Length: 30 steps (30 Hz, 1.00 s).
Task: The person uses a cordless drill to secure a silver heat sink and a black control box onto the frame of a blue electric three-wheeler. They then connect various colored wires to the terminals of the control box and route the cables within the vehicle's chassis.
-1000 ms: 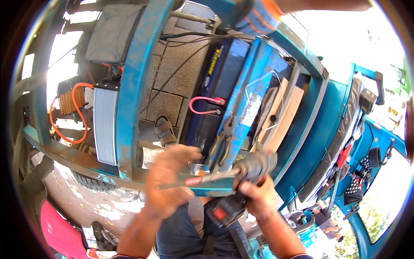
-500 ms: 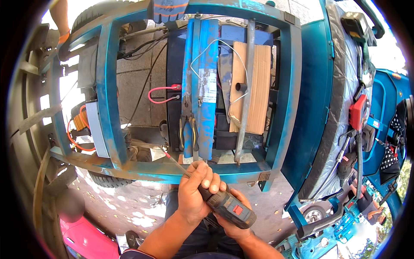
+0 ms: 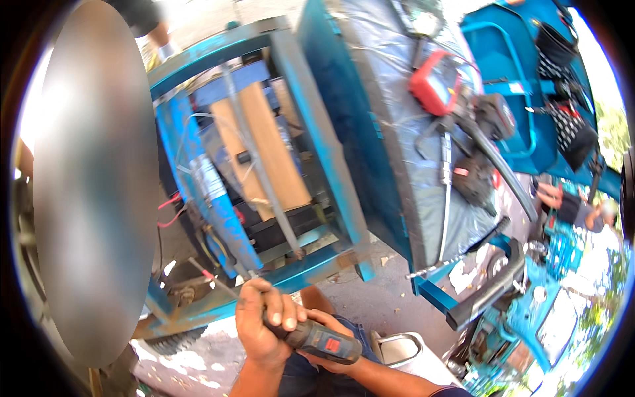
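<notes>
In front of my lap, my left hand (image 3: 263, 324) wraps its fingers round the front part of a dark cordless power tool (image 3: 311, 337) with a red patch near its rear end. A thin rod with a red band (image 3: 213, 278) points up and left from that hand. Whether it is fixed in the tool cannot be made out. My right hand (image 3: 331, 322) curls round the tool from behind and below, mostly hidden by it. Just beyond my hands lies the near rail of a teal metal frame (image 3: 311, 255). A worn blue metal bar (image 3: 221, 231) lies inside it.
Cardboard (image 3: 284, 169) lies under a grey metal rod (image 3: 254, 149) in the frame. To the right, a plastic-covered panel (image 3: 413, 218) bears a red device (image 3: 433, 83) and another power tool (image 3: 473, 178). A grey blur (image 3: 96, 185) hides much of the left. People stand farther off.
The view has swung right, so the frame now lies farther left and tilted. Both hands keep their hold on the tool. A leg shows at the upper left.
</notes>
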### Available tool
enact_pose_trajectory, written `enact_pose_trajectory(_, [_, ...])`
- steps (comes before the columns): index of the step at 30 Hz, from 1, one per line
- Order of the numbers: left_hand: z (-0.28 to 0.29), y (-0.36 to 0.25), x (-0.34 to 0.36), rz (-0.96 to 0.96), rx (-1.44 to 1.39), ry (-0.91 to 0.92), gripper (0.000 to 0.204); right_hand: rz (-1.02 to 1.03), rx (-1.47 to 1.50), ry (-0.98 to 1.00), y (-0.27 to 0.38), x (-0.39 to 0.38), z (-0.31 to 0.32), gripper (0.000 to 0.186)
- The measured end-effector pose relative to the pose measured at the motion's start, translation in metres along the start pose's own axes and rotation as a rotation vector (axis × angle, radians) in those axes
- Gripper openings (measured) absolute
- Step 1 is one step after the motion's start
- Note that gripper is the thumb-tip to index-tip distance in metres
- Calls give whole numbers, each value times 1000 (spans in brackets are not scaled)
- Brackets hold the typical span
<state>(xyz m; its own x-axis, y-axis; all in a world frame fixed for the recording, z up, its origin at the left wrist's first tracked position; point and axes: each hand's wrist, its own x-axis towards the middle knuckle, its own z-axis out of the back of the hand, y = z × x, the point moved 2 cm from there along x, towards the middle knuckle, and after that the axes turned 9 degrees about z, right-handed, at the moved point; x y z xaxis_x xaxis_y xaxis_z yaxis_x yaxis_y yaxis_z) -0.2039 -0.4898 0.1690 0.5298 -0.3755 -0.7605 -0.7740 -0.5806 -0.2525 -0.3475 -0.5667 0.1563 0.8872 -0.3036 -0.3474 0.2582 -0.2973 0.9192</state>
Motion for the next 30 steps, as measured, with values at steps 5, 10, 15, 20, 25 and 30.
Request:
enact_pose_trajectory(5, [-33,11,-17,65,91,20,41,-40,156,-110,28,-22,2,81])
enact_pose_trajectory(10, [-61,19,-22,50,257,88,50,-53,317,-213,37,-30,12,80])
enact_pose_trajectory(15, [-95,13,12,5,893,201,53,-155,897,-263,0,-76,44,51])
enact_pose_trajectory(20, [-162,89,45,302,1304,341,60,-322,706,-325,-22,-135,111,42])
enact_pose_trajectory(25, [-205,158,69,391,1264,280,57,-426,548,-170,-4,-165,167,62])
enact_pose_trajectory(30, [-230,164,68,-33,1971,236,55,-383,463,-151,37,-150,183,70])
